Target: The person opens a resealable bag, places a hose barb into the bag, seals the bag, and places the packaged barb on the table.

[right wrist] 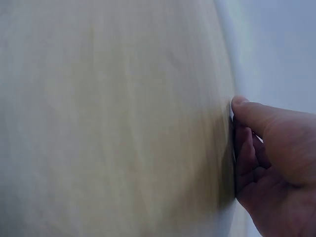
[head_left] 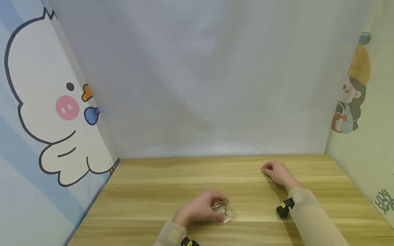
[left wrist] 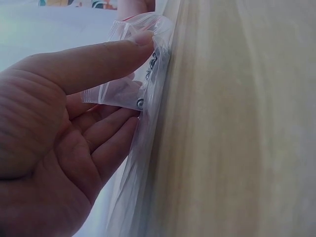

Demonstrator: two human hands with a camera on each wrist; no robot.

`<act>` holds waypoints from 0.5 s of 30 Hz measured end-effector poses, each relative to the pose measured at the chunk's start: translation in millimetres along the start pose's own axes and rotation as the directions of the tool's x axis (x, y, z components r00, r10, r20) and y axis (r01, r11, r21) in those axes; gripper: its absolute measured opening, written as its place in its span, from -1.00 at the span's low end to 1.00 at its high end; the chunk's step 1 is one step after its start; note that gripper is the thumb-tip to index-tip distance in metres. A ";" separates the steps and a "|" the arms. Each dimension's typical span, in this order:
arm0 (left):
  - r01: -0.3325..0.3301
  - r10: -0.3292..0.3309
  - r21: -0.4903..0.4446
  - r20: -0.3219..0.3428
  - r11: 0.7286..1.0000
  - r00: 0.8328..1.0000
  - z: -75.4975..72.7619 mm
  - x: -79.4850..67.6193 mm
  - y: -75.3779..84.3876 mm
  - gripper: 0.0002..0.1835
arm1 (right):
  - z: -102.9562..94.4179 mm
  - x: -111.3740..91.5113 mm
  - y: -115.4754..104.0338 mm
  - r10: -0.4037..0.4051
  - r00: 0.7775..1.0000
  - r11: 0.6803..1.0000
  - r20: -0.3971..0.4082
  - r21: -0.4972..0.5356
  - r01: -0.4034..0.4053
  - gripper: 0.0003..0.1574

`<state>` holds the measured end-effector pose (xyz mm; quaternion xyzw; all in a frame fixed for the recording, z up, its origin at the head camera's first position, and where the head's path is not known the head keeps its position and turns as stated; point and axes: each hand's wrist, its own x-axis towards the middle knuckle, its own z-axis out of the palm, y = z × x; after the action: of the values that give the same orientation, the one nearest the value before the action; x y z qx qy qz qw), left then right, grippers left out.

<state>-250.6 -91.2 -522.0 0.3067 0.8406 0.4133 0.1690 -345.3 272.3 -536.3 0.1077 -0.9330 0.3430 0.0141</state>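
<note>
In the head view my left hand (head_left: 203,206) holds a clear plastic zip bag (head_left: 226,211) low over the front middle of the table, thumb and fingers on either side of it. The left wrist view shows small metal pieces (left wrist: 152,61) inside the bag (left wrist: 106,91), screw-like in look, and a red line along its top. My right hand (head_left: 278,173) is at the table's back right, with curled fingers and the thumb tip brought to the index finger. In the right wrist view its fingertips (right wrist: 240,100) are down by the wood; nothing shows between them.
The wood-grain table (head_left: 147,198) meets a pale grey backdrop (head_left: 197,85) at its back edge. A side panel with a cartoon duck (head_left: 43,102) stands on the left, and a pale green one (head_left: 363,157) with a printed figure on the right.
</note>
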 end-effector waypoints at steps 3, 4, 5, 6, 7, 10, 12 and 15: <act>0.007 -0.007 -0.011 -0.002 1.000 1.000 0.7 -1.8 -2.1 -0.37 | 2.7 -0.9 -0.3 0.008 1.000 1.000 -0.007 0.012 -0.008 -0.74; 0.005 -0.005 -0.011 -0.002 1.000 1.000 1.0 -2.0 -2.7 -0.37 | 2.8 -1.4 -0.6 0.012 1.000 1.000 -0.010 0.019 -0.011 -0.72; 0.003 -0.003 -0.010 -0.003 1.000 1.000 1.0 -1.8 -2.9 -0.37 | 2.7 -2.1 -1.0 0.016 1.000 1.000 -0.013 0.022 -0.015 -0.71; -0.001 0.001 -0.006 -0.002 1.000 1.000 0.9 -1.6 -2.7 -0.37 | 2.7 -2.7 -1.2 0.021 1.000 0.999 -0.018 0.025 -0.020 -0.70; -0.005 0.005 0.001 -0.002 1.000 1.000 0.7 -1.3 -2.6 -0.37 | 2.1 -3.6 -1.7 0.025 0.999 0.999 -0.020 0.030 -0.025 -0.69; -0.019 0.019 0.019 0.000 1.000 1.000 0.3 -0.5 -1.7 -0.38 | -0.1 -6.1 -4.0 0.033 0.999 0.999 -0.024 0.038 -0.032 -0.67; -0.021 0.021 0.024 0.000 0.999 1.000 -0.1 -0.8 -0.5 -0.39 | -1.6 -7.4 -5.8 0.039 0.999 0.998 -0.021 0.042 -0.038 -0.66; -0.013 0.013 0.016 -0.004 1.000 1.000 -0.9 -1.4 1.0 -0.39 | -3.4 -8.4 -9.4 0.047 0.999 0.998 -0.015 0.049 -0.046 -0.65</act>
<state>-249.6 -92.1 -520.6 0.3127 0.8421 0.4084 0.1619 -335.2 269.2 -528.5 0.0837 -0.9265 0.3666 0.0110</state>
